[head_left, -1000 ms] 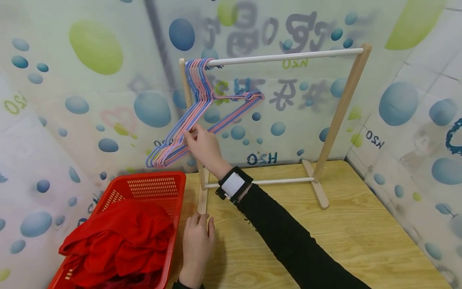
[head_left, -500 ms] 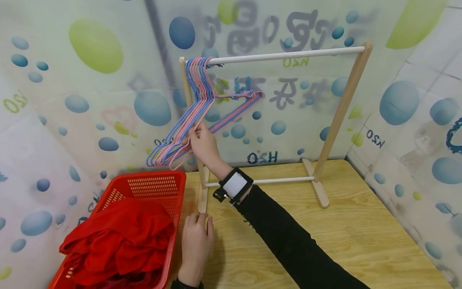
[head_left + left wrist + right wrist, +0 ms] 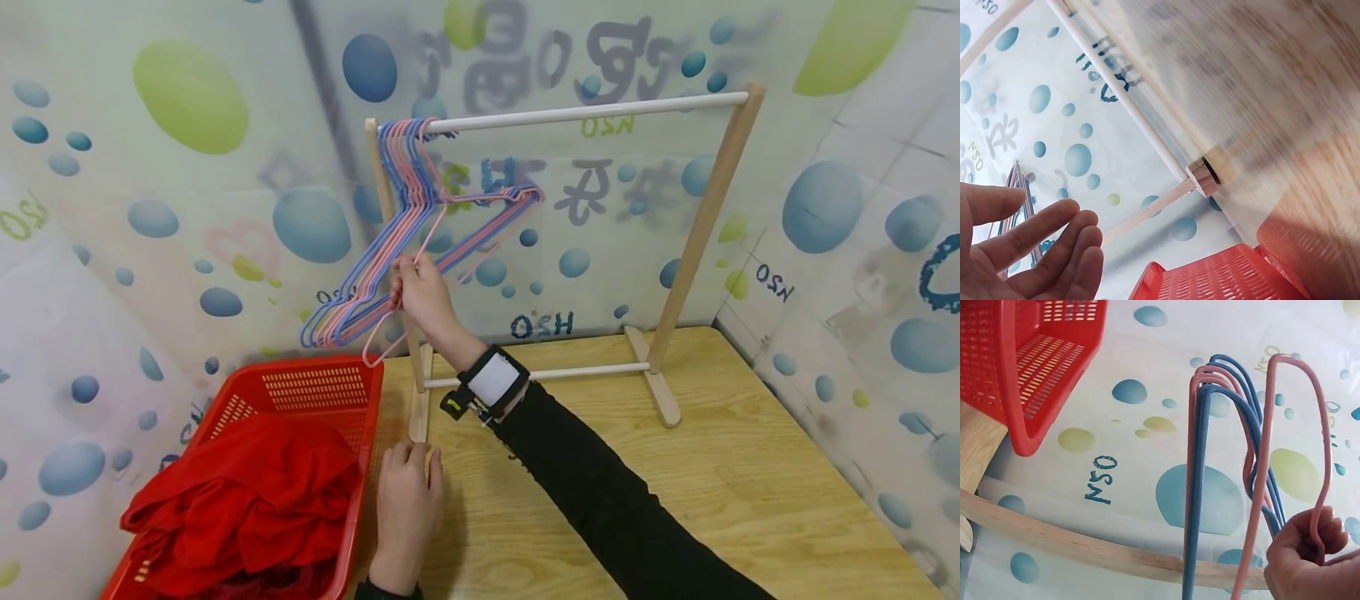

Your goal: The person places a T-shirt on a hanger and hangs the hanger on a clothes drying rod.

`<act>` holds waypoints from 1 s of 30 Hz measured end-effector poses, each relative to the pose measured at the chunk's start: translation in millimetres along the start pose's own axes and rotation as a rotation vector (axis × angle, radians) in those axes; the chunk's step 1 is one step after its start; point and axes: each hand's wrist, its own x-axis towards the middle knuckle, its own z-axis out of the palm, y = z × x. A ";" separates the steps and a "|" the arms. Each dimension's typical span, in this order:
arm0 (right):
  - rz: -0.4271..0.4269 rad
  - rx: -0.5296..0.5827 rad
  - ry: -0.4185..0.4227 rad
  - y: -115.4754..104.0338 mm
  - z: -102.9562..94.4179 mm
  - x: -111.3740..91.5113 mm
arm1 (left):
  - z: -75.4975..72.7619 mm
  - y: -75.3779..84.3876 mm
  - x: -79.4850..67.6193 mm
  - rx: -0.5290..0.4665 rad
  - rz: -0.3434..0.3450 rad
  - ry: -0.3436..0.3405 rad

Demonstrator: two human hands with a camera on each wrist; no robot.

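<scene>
My right hand (image 3: pixel 426 300) pinches the front pink hanger (image 3: pixel 1324 419) by one slanting arm. That hanger is turned away from the bunch, and its hook is still over the white rail (image 3: pixel 600 110). Behind it, several blue and pink hangers (image 3: pixel 396 229) hang close together at the rail's left end. My left hand (image 3: pixel 407 512) is low beside the red basket (image 3: pixel 311 364), holding nothing. In the left wrist view its fingers (image 3: pixel 1054 222) are loosely bent with the thumb apart.
Crumpled red cloth (image 3: pixel 247 492) fills the basket at the left. The rack's wooden posts (image 3: pixel 708 225) and feet (image 3: pixel 662 400) stand on the wood-grain table (image 3: pixel 675 500). A patterned sheet (image 3: pixel 615 275) covers the wall close behind the rack.
My right hand has taken hold of the front pink hanger and swung its lower end away from the others, toward me. The left hand has stayed in place.
</scene>
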 end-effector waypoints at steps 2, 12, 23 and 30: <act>-0.013 -0.005 -0.002 -2.5 -0.6 -0.8 | 0.3 0.1 0.1 -0.003 -0.004 -0.005; -0.037 0.096 -0.048 -23.2 -8.0 -4.5 | 1.1 -1.3 -0.3 -0.021 0.013 0.018; -0.078 0.174 -0.116 -39.7 -20.1 -25.2 | 0.0 -2.4 1.6 -0.023 0.020 0.052; -0.038 0.182 -0.146 -31.0 -37.8 -46.1 | -0.1 -4.0 1.5 -0.014 0.029 0.057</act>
